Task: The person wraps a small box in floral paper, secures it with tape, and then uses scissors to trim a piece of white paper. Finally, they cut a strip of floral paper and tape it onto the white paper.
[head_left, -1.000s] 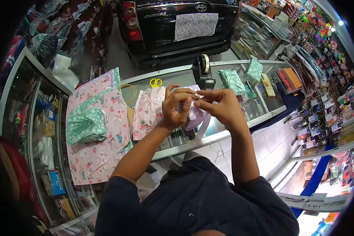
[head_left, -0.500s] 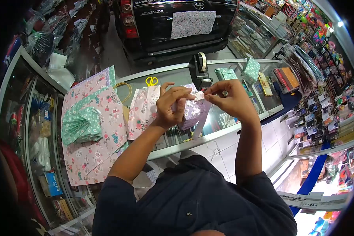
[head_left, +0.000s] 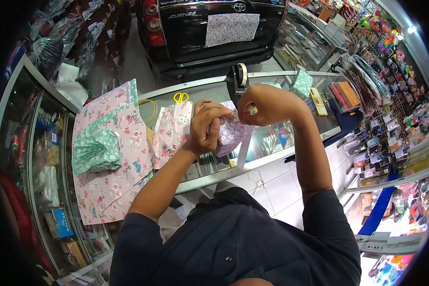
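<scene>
A purple floral wrapped parcel (head_left: 232, 136) stands on the glass counter in front of me. My left hand (head_left: 207, 125) grips its top from the left with bent fingers. My right hand (head_left: 264, 107) is curled just to the right of the parcel's top, fingers pinched together and turned inward. What those fingertips hold, if anything, is hidden. A pale translucent strip (head_left: 243, 155) hangs down at the parcel's right side toward the counter's front edge. Left of the parcel lies folded cream-pink floral paper (head_left: 170, 138).
A black tape dispenser (head_left: 233, 78) and yellow scissors (head_left: 180, 97) sit at the counter's back. A green gathered parcel (head_left: 97, 151) rests on pink floral sheets (head_left: 133, 138) at left. Another green parcel (head_left: 301, 83) stands at right. A car (head_left: 188, 43) is beyond.
My right hand has rotated inward and closed in beside the parcel's top; the small white piece seen between the hands is now hidden. My left hand stays on the parcel.
</scene>
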`<state>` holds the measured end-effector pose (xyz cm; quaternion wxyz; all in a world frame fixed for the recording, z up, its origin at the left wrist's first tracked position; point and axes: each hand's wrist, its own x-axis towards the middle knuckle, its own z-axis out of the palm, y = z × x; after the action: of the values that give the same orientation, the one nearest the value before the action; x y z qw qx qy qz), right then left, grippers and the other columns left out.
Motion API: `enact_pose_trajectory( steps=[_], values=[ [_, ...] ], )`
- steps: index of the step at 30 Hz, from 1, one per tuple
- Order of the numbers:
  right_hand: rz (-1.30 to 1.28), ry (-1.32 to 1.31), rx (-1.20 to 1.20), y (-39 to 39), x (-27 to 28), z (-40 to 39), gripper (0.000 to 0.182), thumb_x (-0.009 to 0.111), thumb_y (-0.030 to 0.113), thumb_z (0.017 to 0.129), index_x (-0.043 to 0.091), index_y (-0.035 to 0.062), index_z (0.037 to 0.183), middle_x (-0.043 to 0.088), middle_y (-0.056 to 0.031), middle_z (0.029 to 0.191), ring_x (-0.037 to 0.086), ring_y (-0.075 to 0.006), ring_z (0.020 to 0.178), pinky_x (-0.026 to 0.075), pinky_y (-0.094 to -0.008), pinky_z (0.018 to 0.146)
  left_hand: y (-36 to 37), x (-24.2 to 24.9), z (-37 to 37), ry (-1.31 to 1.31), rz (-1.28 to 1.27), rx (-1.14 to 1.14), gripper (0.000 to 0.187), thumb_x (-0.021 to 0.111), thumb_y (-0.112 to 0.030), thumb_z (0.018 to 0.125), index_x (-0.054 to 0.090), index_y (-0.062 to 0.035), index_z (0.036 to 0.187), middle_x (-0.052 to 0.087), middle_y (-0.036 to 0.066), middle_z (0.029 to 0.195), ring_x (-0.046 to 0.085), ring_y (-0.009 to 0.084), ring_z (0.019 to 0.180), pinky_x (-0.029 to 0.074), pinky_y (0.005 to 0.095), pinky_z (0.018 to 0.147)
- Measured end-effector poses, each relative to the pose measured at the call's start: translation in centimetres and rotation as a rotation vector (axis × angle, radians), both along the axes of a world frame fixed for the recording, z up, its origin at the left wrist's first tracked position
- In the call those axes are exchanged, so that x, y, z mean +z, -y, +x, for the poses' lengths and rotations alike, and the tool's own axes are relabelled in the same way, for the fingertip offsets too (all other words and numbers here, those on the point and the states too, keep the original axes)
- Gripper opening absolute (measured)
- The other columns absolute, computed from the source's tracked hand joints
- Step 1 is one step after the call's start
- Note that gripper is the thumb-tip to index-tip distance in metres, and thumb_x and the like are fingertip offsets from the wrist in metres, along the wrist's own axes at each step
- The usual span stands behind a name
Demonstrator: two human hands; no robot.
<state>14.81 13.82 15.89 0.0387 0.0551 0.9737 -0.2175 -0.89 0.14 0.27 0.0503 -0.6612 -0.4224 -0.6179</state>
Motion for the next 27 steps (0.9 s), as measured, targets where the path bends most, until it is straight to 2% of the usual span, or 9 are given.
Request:
enact_pose_trajectory(
  steps=[2,5,17,23,27],
  values=[
    [0.026,0.090,0.028,0.1,0.2,-0.5,0.010,0.075,0.009,0.076,0.079,0.0041,0.084,0.077,-0.0128,0.084,0.074,-0.0284,0.080,0.058,-0.0372,0.076,-0.1,-0.2,0.0,0.005,0.028,0.006,0.025,0.048,-0.020,0.104,0.065,-0.0075,0.117,0.076,0.004,0.099,0.069,0.0246,0.099,0.037,0.0513,0.107],
    [0.125,0.120,0.029,0.3,0.2,-1.4,0.013,0.076,0.011,0.075,0.080,0.0061,0.086,0.077,-0.0123,0.084,0.075,-0.0282,0.080,0.058,-0.0377,0.074,0.0,-0.2,0.1,0.037,0.023,0.011,0.027,0.048,-0.021,0.104,0.063,-0.0055,0.119,0.076,0.007,0.100,0.069,0.0260,0.099,0.038,0.0526,0.108],
    [0.197,0.188,0.018,0.6,0.0,-2.7,0.014,0.076,0.015,0.074,0.082,0.0117,0.086,0.078,-0.0098,0.084,0.075,-0.0275,0.076,0.058,-0.0373,0.069,0.0,-0.5,-0.1,0.022,0.024,0.036,0.026,0.051,-0.019,0.102,0.062,-0.0028,0.118,0.074,0.013,0.105,0.069,0.0307,0.099,0.041,0.0532,0.107],
    [0.282,0.192,0.006,1.4,0.6,-3.1,0.012,0.076,0.012,0.073,0.083,0.0115,0.083,0.077,-0.0107,0.079,0.074,-0.0281,0.072,0.057,-0.0380,0.066,-0.2,-1.0,-0.1,0.018,0.034,0.032,0.024,0.051,-0.015,0.100,0.061,-0.0020,0.117,0.072,0.013,0.105,0.068,0.0314,0.098,0.041,0.0537,0.107],
    [0.221,0.260,-0.020,1.2,0.7,-3.7,0.011,0.077,0.009,0.072,0.082,0.0104,0.082,0.076,-0.0110,0.077,0.075,-0.0274,0.071,0.057,-0.0373,0.064,-0.1,-0.9,0.1,0.022,0.029,0.022,0.023,0.051,-0.014,0.099,0.061,-0.0022,0.117,0.072,0.013,0.105,0.067,0.0313,0.098,0.041,0.0533,0.107]
  ],
)
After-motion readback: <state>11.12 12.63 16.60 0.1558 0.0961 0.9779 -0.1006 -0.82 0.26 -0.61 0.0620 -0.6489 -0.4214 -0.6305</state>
